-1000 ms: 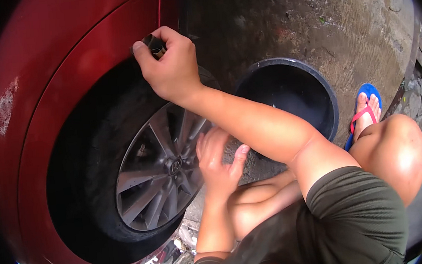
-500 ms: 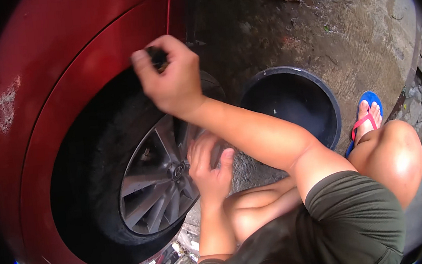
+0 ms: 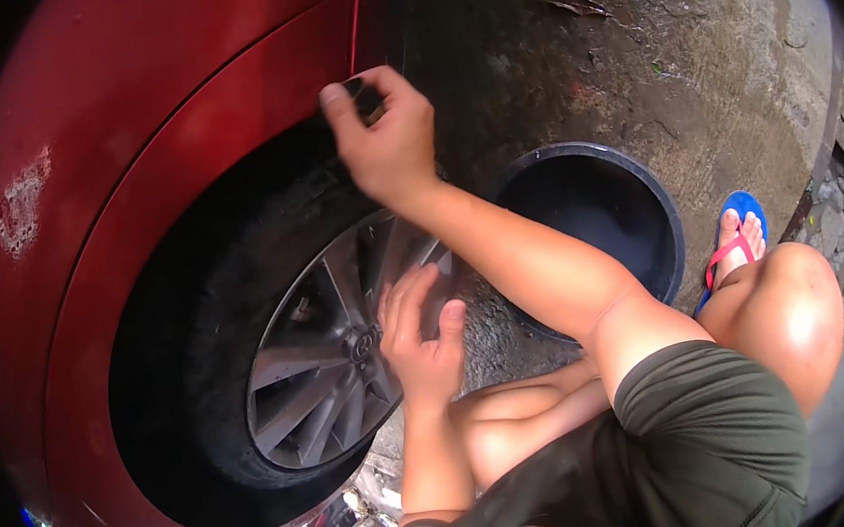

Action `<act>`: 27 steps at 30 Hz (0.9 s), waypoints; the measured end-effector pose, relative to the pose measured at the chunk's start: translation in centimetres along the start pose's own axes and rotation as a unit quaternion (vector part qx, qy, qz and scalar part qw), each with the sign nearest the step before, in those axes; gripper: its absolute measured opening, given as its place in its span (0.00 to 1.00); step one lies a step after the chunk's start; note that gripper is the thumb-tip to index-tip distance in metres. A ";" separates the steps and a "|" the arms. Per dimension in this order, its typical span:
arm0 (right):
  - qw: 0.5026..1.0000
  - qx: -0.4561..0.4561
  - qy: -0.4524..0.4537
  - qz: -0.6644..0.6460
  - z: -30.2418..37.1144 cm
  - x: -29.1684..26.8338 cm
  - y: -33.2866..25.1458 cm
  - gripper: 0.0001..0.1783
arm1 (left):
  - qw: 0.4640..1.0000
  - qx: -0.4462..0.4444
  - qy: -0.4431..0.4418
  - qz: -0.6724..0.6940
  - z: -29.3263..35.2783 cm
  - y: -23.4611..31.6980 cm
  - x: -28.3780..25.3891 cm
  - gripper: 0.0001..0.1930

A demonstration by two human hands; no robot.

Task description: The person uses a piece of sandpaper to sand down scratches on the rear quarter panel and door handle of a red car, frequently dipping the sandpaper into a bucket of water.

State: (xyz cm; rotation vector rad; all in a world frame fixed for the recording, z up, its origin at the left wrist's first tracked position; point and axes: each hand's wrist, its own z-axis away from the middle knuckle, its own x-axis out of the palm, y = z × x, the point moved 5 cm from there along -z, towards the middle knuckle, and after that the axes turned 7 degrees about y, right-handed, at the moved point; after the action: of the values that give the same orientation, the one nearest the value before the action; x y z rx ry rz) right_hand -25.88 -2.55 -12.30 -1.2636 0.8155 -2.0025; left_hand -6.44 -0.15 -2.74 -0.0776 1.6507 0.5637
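My right hand (image 3: 389, 141) is curled at the top of the black tyre (image 3: 212, 332), close to the edge of the red fender. A dark thing sits between its thumb and fingers, mostly hidden, and I cannot make out what it is. Lower down, my left hand (image 3: 421, 339) hovers in front of the grey alloy wheel (image 3: 300, 364), its fingers stretched out and thumb apart, with nothing in it. Whether its fingertips touch the spokes cannot be made out.
The red car body (image 3: 128, 119) curves over the wheel and bears a pale scuffed patch. A round black tub (image 3: 673, 211) stands on wet concrete (image 3: 728, 86), right of the wheel. My foot in a blue flip-flop (image 3: 743, 202) rests beyond the tub.
My right hand has moved right along the top of the tyre, still curled. My left hand stays nearly in place, and the view has shifted slightly.
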 end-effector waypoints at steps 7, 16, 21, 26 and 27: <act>0.990 -0.126 0.060 0.024 -3.9 1.5 -3.5 0.17 | 1.000 0.013 -0.008 0.002 0.1 0.3 0.2 0.22; 0.991 -0.129 0.008 -0.023 -4.2 2.4 -5.5 0.14 | 0.999 -0.006 -0.012 0.030 0.0 0.3 0.3 0.21; 0.985 -0.157 -0.064 -0.035 0.9 1.9 -4.9 0.14 | 0.999 -0.017 -0.033 0.004 0.1 0.1 0.4 0.23; 0.987 -0.160 -0.018 -0.010 -3.5 2.4 -6.3 0.13 | 0.998 -0.013 -0.031 0.044 0.1 0.4 0.2 0.24; 0.980 -0.200 -0.009 -0.016 -1.4 2.1 -6.1 0.13 | 0.999 -0.014 -0.033 0.019 0.4 0.2 0.3 0.24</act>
State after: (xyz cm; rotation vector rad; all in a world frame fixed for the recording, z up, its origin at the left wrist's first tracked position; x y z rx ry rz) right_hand -29.04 -0.22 -6.99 -1.5199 1.2413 -1.9066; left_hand -6.25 0.30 -2.98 -0.0483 1.5837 0.6116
